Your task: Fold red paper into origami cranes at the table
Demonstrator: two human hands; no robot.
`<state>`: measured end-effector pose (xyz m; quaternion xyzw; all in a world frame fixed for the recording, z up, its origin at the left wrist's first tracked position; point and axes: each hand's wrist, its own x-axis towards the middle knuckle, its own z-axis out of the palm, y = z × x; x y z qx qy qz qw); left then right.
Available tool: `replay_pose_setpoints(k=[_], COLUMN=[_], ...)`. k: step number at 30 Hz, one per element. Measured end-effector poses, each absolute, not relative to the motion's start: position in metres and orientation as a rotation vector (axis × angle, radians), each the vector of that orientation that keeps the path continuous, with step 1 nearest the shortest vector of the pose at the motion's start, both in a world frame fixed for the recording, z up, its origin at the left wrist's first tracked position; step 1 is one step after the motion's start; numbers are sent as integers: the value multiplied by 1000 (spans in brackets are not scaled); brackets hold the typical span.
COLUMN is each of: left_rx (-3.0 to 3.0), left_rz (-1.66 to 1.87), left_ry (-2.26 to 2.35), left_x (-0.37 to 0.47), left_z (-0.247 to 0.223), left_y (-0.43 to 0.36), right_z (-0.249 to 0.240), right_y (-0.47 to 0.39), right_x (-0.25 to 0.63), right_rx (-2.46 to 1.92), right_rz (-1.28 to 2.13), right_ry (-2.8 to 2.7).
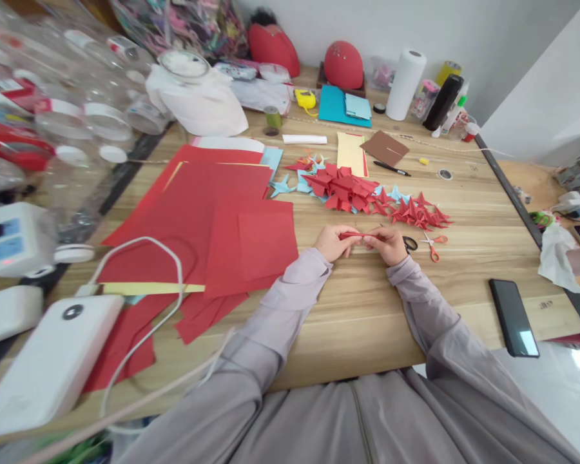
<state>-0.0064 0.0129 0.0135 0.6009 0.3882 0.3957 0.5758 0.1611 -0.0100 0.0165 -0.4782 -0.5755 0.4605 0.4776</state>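
Note:
Between my two hands is a narrow piece of folded red paper (350,235), held just above the table. My left hand (333,241) is closed on its left part, thumb and fingers pinching it. At its right end the fingers of my right hand (387,245) pinch the same paper. Just beyond my hands lies a heap of folded red paper stars (343,187), with a few light blue ones (283,185) among them. By my right hand are black-handled scissors (410,244), partly hidden, and orange-handled scissors (434,245).
Red paper sheets (241,225) cover the table's left side. Nearer me are a white power bank (53,361) and its looping cable (178,270). A phone (513,317) lies at the right edge. Clear plastic bottles (72,116) crowd the far left; a paper roll (406,85) stands behind.

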Motion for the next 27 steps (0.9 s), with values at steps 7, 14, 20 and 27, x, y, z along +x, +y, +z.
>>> replay_pose_setpoints(k=[7,14,20,27], left_rx=[1361,1441,1434,1311], left_rz=[916,1102,1135,1061], left_ry=[876,863,955,925], left_x=[-10,-10,-7,-7], left_z=[17,13,12,16], left_y=[15,19,17,15], right_z=[21,24,22,22], right_y=[-9,-9,-10,-10], right_x=[161,162,160,161], right_rx=[-1148,-1138,-1178,-1177], right_rz=[1147,1145,1155,1107], right_ry=[-1319,-1249,-1296,-1340])
